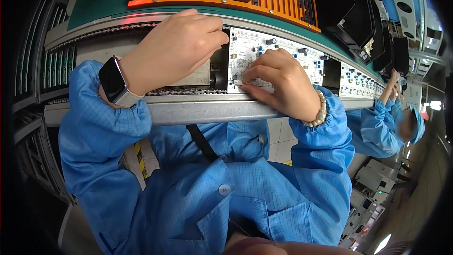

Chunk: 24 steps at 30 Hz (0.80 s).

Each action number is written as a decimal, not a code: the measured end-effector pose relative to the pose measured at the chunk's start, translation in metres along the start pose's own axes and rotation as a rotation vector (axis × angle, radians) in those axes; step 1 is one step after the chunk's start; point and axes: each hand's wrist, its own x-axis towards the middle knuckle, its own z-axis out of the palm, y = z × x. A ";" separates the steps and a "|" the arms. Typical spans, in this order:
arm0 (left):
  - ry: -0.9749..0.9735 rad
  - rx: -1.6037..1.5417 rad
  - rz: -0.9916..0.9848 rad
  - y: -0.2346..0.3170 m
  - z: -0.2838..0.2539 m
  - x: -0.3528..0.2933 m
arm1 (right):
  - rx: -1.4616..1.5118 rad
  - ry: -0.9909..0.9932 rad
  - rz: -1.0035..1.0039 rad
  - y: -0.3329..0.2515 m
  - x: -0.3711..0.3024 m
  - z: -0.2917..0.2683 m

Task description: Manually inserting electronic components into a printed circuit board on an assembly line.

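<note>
A white circuit board [302, 68] with dark and blue capacitors lies on the chain conveyor in front of me. My right hand [283, 80] reaches over its near left part, thumb and fingers curved toward the board's surface; whatever they pinch there is too small to make out. Left of the board's far corner, my left hand [186, 42] hovers with its fingers curled down and together. Its fingertips are turned away, so anything in them is hidden. A watch [113, 82] sits on my left wrist, a beaded bracelet [321, 108] on my right.
Behind the conveyor, an orange slotted rack [278, 2] stands on a green mat [96, 0]. Black bins [351, 9] are at the far right. Another populated board [354, 81] lies farther along the line, near a co-worker in blue [377, 132]. A metal rail [207, 113] edges the conveyor.
</note>
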 end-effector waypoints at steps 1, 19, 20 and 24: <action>0.004 0.002 -0.002 -0.001 0.000 -0.001 | -0.002 -0.003 -0.003 -0.002 0.001 -0.001; 0.035 0.015 -0.088 -0.014 0.006 -0.003 | -0.430 -0.023 -0.001 -0.028 -0.010 0.001; 0.046 -0.017 -0.101 -0.015 0.006 -0.003 | -0.430 -0.034 -0.018 -0.029 -0.009 -0.001; 0.094 -0.039 -0.141 -0.023 0.003 -0.004 | -0.345 0.026 -0.008 -0.028 -0.006 -0.011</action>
